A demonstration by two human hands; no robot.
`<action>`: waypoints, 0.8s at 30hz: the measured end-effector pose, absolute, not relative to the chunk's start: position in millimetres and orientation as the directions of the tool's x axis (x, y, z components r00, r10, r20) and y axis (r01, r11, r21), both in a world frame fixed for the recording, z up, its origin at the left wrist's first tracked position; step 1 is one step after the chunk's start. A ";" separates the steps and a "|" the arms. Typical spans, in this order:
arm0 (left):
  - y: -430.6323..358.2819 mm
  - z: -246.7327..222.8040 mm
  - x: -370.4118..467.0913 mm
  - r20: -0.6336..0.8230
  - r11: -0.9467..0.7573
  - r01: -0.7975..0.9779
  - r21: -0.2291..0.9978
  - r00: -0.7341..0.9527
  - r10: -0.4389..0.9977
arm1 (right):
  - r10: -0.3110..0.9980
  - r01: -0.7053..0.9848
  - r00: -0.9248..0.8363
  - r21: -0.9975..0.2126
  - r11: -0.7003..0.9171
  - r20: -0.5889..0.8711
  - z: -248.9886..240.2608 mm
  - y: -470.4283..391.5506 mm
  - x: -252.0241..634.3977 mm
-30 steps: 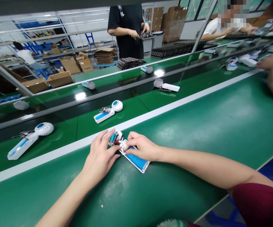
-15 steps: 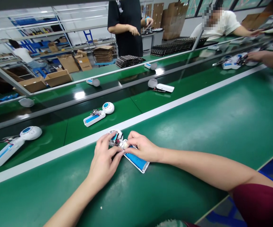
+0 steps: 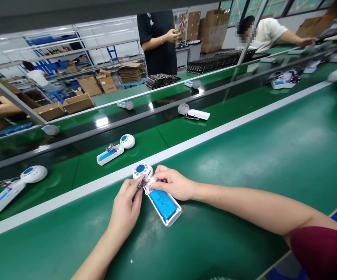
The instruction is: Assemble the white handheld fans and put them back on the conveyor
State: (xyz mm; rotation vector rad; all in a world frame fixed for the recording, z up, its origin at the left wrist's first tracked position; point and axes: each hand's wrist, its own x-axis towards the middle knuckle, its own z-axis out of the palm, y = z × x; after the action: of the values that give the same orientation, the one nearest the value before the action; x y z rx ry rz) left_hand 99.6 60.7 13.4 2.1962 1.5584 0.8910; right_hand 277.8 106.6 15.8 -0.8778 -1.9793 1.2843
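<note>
A white device housing with a round head and an open handle lies on the green work surface, a blue battery pack exposed in its handle. My left hand pinches a small circuit board beside the neck, tilted up, with wires running from it. At the neck, the fingers of my right hand close round a small whitish part; its kind is partly hidden by my fingertips.
Similar white devices lie along the green conveyor beyond a pale strip. Stacked black trays stand farther back. A person in black stands across the line, and another in white reaches over it at right.
My left hand has drawn back from the round head, turning the board up and uncovering the blue disc. More of the battery shows. The conveyor devices appear shifted as the view tilts.
</note>
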 end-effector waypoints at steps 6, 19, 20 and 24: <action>56.8 12.0 99.4 0.367 -0.440 0.766 0.469 0.284 0.886 | 0.787 0.160 -0.584 -0.923 0.351 0.198 19.8 100.5 268.0; 46.3 10.8 105.0 0.411 -0.513 0.857 0.045 0.452 0.792 | 0.836 0.148 -0.510 -0.936 0.319 0.204 12.1 91.9 270.8; 44.1 10.1 106.1 0.420 -0.511 0.859 -0.015 0.470 0.777 | 0.828 0.149 -0.523 -0.935 0.321 0.201 10.7 91.7 271.0; 34.7 6.2 110.9 0.407 -0.510 0.847 -0.150 0.523 0.749 | 0.795 0.162 -0.559 -0.910 0.382 0.234 6.1 90.9 271.3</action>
State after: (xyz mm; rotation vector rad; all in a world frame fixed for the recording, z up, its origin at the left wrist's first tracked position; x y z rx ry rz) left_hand 110.9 34.7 6.2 3.0212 1.6431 0.5165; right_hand 271.3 90.9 6.1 -0.8222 -1.9607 1.1853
